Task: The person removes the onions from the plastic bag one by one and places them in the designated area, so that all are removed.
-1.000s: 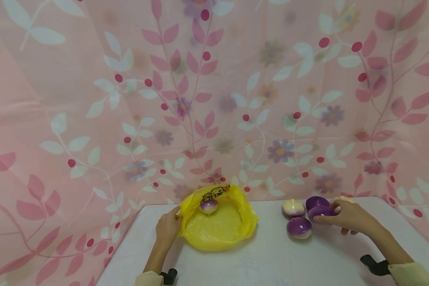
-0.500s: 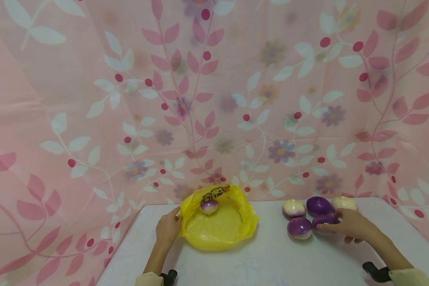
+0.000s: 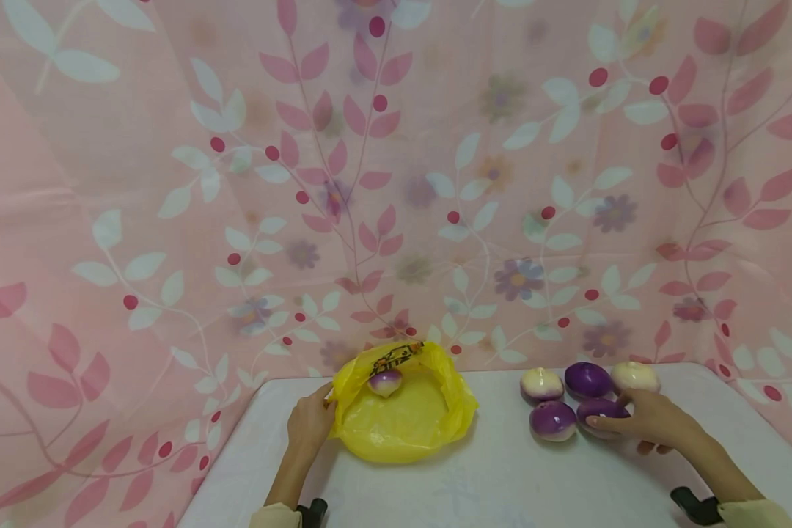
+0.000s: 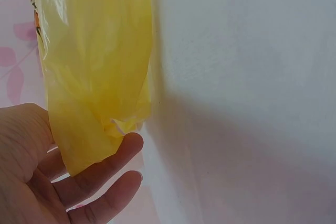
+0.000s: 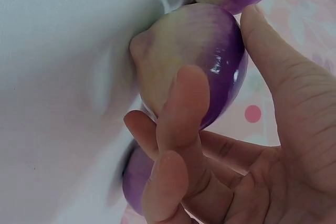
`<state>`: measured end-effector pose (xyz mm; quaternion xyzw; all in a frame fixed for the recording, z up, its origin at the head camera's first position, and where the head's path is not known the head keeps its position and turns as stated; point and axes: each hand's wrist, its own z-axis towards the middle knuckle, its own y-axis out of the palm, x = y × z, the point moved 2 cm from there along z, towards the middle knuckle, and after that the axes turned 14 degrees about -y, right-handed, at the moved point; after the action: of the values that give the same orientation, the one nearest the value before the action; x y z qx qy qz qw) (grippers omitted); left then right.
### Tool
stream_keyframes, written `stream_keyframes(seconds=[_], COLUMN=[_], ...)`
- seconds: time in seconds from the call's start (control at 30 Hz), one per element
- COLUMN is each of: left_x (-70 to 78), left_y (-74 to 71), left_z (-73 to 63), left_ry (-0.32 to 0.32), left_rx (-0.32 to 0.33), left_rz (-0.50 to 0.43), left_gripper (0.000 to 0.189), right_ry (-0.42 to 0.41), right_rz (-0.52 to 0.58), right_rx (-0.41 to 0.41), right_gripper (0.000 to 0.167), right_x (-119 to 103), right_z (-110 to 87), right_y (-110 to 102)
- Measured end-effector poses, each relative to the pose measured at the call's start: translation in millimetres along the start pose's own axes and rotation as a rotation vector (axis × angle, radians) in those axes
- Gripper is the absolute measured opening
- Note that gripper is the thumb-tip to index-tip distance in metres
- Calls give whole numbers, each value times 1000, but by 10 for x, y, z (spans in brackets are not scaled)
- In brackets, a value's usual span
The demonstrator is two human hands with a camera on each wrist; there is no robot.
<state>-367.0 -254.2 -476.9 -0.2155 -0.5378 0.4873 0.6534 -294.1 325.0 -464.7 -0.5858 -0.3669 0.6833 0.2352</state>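
My left hand point(image 3: 310, 422) holds the left edge of a yellow plastic bag point(image 3: 402, 440) that stands with its mouth wide. In the left wrist view its fingers point(image 4: 100, 174) lie against the bag's corner; the thumb's tip is hidden. One purple-and-white turnip point(image 3: 386, 382) shows inside the bag. On the right my right hand point(image 3: 653, 419) holds a glossy purple turnip point(image 3: 600, 414) on the table. In the right wrist view the thumb lies at one side of this turnip point(image 5: 184, 40), with curled fingers at the other.
Around the held turnip sit a cream-topped turnip point(image 3: 541, 384), a dark purple turnip point(image 3: 589, 379), a purple turnip point(image 3: 553, 421) and a pale turnip point(image 3: 636, 376). A white cloth covers the table point(image 3: 501, 484). Behind it hangs a pink floral curtain point(image 3: 422, 161).
My right hand has shifted slightly right and toward me with its turnip, opening a gap from the purple one at its left. The pale turnip behind shows more fully. My left hand stays put.
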Motion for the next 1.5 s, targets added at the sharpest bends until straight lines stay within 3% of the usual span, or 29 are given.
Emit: stream_keyframes(seconds=[0.5,0.9,1.2,1.5], left_x=[21,-4,0,9], left_y=[-13,12,2,-13], left_z=[-36,-21,1,-8], left_ry=[3,1,15,10], left_rx=[24,29,10,12], left_rz=[0,-4,-7,-4], left_gripper=[36,35,36,36], right_ry=[11,-76,-179,-219], right_rz=[-83,-109,-77,-21], right_rx=[8,85,157,136], right_gripper=[97,70,64,62], right_x=[-86,-378,-699,-969], right_z=[-34,30,164,345], right_y=[-170,-277,-107,42])
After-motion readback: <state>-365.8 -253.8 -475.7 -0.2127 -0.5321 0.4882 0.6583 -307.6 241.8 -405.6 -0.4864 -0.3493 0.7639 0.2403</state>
